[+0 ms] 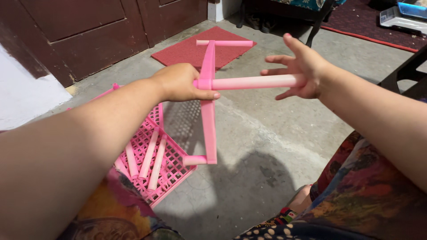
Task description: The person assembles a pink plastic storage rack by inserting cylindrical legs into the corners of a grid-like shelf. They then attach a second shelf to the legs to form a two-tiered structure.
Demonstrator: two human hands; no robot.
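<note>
Head view: left hand [180,83] grips a flat pink plastic bar [208,111] steady above the pink lattice crate [171,171], while the open right hand [300,71] presses a pale pink plastic tube [258,82] into it.

Hot-pink plastic frame bar [208,111], pale pink tube [258,82], pink lattice shelf panel [167,171], red doormat [200,49], grey concrete floor [267,133], dark brown door [89,35], multicoloured floral-print garment [369,191]

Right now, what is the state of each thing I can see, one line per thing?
Pink frame piece: held up in the air, upright.
Pale pink tube: horizontal, joined to the frame piece.
Left hand: closed on the joint.
Right hand: fingers spread, palm against the tube end.
Pink lattice panel: flat on the floor, loose tubes lying on it.
</note>
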